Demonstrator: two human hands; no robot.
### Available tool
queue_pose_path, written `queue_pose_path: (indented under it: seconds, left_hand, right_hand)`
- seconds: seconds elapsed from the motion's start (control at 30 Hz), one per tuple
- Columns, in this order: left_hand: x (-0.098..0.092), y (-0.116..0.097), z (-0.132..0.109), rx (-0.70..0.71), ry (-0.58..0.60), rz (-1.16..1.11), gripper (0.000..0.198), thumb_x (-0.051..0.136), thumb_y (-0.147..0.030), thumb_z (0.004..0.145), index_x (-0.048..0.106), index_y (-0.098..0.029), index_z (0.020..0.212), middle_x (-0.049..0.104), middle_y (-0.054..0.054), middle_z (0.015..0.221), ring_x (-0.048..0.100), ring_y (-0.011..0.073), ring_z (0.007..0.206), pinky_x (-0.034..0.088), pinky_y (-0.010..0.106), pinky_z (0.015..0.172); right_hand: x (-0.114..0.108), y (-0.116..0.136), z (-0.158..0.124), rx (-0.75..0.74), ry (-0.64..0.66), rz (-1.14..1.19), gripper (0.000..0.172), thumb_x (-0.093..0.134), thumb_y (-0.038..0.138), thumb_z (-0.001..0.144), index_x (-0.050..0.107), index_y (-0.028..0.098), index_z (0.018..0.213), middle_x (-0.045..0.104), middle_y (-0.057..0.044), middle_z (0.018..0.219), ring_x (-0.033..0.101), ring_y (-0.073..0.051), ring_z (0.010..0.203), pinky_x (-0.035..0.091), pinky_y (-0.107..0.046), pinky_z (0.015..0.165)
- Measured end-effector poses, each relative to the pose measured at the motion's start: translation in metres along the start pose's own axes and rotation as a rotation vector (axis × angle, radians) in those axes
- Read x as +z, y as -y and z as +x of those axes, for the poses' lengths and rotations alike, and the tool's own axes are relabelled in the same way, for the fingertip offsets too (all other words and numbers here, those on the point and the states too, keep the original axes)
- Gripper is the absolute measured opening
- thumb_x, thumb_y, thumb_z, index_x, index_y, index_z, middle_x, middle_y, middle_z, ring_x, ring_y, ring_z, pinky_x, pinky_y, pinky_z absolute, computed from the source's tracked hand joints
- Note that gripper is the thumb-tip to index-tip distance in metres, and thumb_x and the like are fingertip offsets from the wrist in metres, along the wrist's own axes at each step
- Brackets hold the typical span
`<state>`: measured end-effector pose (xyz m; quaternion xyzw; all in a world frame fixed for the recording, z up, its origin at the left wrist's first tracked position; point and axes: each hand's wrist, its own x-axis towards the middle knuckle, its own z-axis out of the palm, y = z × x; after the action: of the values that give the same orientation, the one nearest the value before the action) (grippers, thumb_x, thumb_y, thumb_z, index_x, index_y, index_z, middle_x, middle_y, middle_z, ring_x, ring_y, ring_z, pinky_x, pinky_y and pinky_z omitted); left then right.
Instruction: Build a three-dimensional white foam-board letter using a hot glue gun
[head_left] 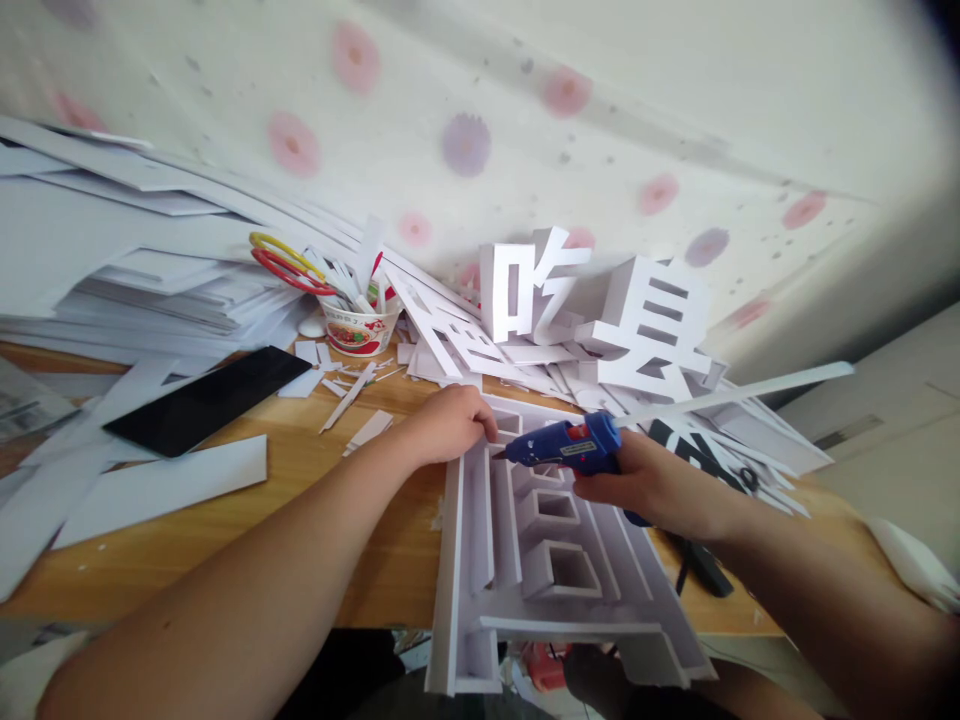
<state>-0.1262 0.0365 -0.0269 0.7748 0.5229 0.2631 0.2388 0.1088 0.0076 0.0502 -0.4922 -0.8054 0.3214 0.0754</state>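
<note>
A blue hot glue gun (559,445) is gripped in my right hand (637,475), its nozzle pointing left into a white foam-board structure (536,615). A long pale glue stick (757,395) sticks out of the gun's back. The structure has raised strips and several box-like openings, and it overhangs the table's front edge. My left hand (454,425) is at its upper left wall, fingers curled over the edge close to the nozzle. Whether those fingers pinch a separate strip there cannot be made out.
Two white three-dimensional characters (510,290) stand behind, among board offcuts. A paper cup (360,330) holds scissors (289,262) and strips. At left are a black flat panel (210,400) and stacked white sheets (172,290). A black tool (705,568) lies right of the structure on the wooden table (315,535).
</note>
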Motion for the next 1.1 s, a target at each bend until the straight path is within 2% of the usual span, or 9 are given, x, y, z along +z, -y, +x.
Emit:
queue_pose_path:
  seconds: [0.1,0.23,0.4,0.57,0.73,0.83,0.93,1.1]
  left_hand:
    - [0.0,0.001,0.0,0.004,-0.003,-0.002,0.032,0.051,-0.006,0.072,0.078,-0.022,0.072,0.071,0.002,0.083,0.062,0.0171,0.08,0.045,0.025,0.072]
    - [0.001,0.005,0.0,0.026,-0.003,-0.007,0.033,0.049,-0.006,0.071,0.078,-0.022,0.072,0.069,0.003,0.085,0.061,0.0168,0.079,0.045,0.026,0.073]
    - [0.002,0.007,0.0,0.031,-0.001,-0.019,0.032,0.049,-0.008,0.073,0.077,-0.022,0.072,0.066,0.003,0.086,0.061,0.0169,0.08,0.046,0.026,0.074]
    - [0.001,0.006,-0.001,0.038,0.002,-0.04,0.034,0.047,-0.008,0.073,0.077,-0.022,0.072,0.064,0.003,0.085,0.061,0.016,0.08,0.046,0.026,0.076]
    - [0.0,0.003,-0.002,0.021,0.009,-0.051,0.035,0.044,-0.006,0.071,0.076,-0.021,0.07,0.064,0.003,0.085,0.061,0.0166,0.083,0.046,0.027,0.078]
    - [-0.002,0.002,-0.002,0.003,0.012,-0.061,0.033,0.046,-0.008,0.071,0.076,-0.021,0.071,0.065,0.003,0.085,0.062,0.0173,0.083,0.046,0.028,0.08]
    - [-0.006,0.0,-0.003,-0.009,0.017,-0.077,0.029,0.048,-0.012,0.073,0.075,-0.02,0.076,0.067,0.003,0.088,0.063,0.0185,0.086,0.047,0.029,0.082]
    - [-0.012,-0.007,-0.008,-0.006,0.015,-0.07,0.029,0.045,-0.016,0.076,0.072,-0.021,0.087,0.071,0.003,0.094,0.064,0.0202,0.092,0.048,0.032,0.085]
  right_hand:
    - [-0.006,-0.004,-0.013,0.074,-0.052,0.119,0.013,0.063,0.034,0.069,0.061,0.021,0.071,0.056,0.001,0.065,0.05,-0.018,0.063,0.043,-0.032,0.06]
    - [-0.011,-0.009,-0.035,0.202,-0.268,0.242,0.021,0.068,0.039,0.061,0.065,0.021,0.072,0.063,-0.003,0.072,0.055,-0.023,0.072,0.047,-0.034,0.066]
    - [-0.009,-0.019,-0.063,0.335,-0.438,0.339,0.025,0.071,0.043,0.055,0.068,0.021,0.067,0.062,-0.003,0.065,0.053,-0.021,0.063,0.046,-0.033,0.06]
    - [-0.002,-0.038,-0.084,0.436,-0.521,0.511,0.028,0.076,0.042,0.053,0.071,0.021,0.07,0.066,-0.005,0.068,0.056,-0.023,0.068,0.044,-0.032,0.059]
    - [0.011,-0.045,-0.096,0.377,-0.595,0.705,0.031,0.084,0.042,0.047,0.073,0.021,0.067,0.068,-0.004,0.071,0.058,-0.023,0.07,0.047,-0.033,0.065]
    - [0.021,-0.042,-0.102,0.3,-0.627,0.811,0.031,0.084,0.044,0.05,0.073,0.021,0.066,0.068,-0.005,0.071,0.058,-0.021,0.069,0.047,-0.031,0.065]
    - [0.028,-0.043,-0.106,0.264,-0.579,0.941,0.029,0.082,0.043,0.054,0.073,0.019,0.069,0.067,-0.006,0.068,0.06,-0.021,0.063,0.048,-0.031,0.059]
    - [0.032,-0.055,-0.11,0.116,-0.53,1.038,0.031,0.079,0.043,0.056,0.071,0.018,0.073,0.066,-0.009,0.065,0.06,-0.023,0.06,0.048,-0.03,0.049]
